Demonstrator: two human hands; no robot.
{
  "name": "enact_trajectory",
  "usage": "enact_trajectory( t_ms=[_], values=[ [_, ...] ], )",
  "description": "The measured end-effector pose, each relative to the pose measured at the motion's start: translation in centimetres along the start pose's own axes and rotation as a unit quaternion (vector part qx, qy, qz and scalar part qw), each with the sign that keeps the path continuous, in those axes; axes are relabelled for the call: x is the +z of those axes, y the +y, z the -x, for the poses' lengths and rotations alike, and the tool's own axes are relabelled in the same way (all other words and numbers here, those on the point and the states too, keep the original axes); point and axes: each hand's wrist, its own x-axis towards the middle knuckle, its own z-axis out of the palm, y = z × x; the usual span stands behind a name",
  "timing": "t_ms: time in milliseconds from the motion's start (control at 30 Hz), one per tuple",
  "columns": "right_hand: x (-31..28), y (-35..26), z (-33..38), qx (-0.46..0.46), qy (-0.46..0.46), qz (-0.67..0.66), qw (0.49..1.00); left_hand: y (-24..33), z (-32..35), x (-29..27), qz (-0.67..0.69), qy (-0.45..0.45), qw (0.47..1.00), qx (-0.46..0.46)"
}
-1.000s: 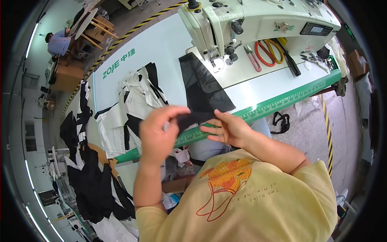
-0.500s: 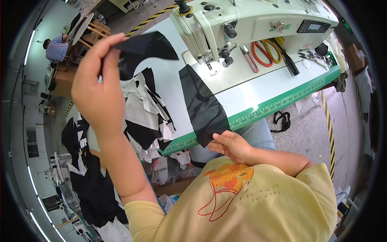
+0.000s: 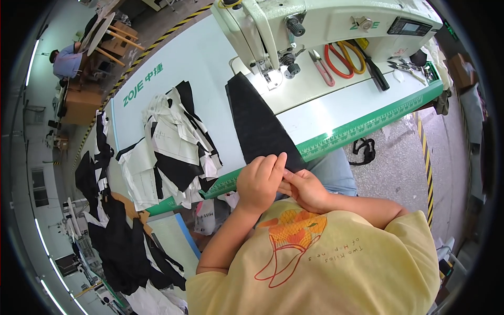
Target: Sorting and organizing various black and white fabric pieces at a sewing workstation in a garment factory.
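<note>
Black fabric strip [image 3: 260, 123]: near end was pinched by left hand [image 3: 258, 181] and right hand [image 3: 305, 189]; edges were best aligned flush beyond the fingertips.

Small dark screen [image 3: 416, 25] on sewing machine [image 3: 336, 21]

White table [image 3: 184, 68], green ruler-marked front edge. On it: sewing machine [image 3: 315, 26], black fabric piece [image 3: 257, 123], heap of black-and-white cut pieces [image 3: 173, 152], red-handled scissors [image 3: 344, 55], thread snips [image 3: 321, 65].

Yellow short-sleeved T-shirt [image 3: 336, 262] — orange line drawing on front — blue jeans [image 3: 328, 170].
</note>
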Motion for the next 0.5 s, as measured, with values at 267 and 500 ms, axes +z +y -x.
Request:
enact_trajectory(
  t_ms=[267, 500],
  values=[
    [-1.6, 1.0, -0.3, -0.002, -0.073, -0.019, 0.997, 0.0, -0.6, -1.8, 0.052, 0.036, 0.998, -0.017],
    [-5.1, 2.1, -1.5, -0.032, -0.218, -0.063, 0.973, 1.5, 0.3, -0.6, 0.095, -0.044, 0.994, -0.026]
  ],
)
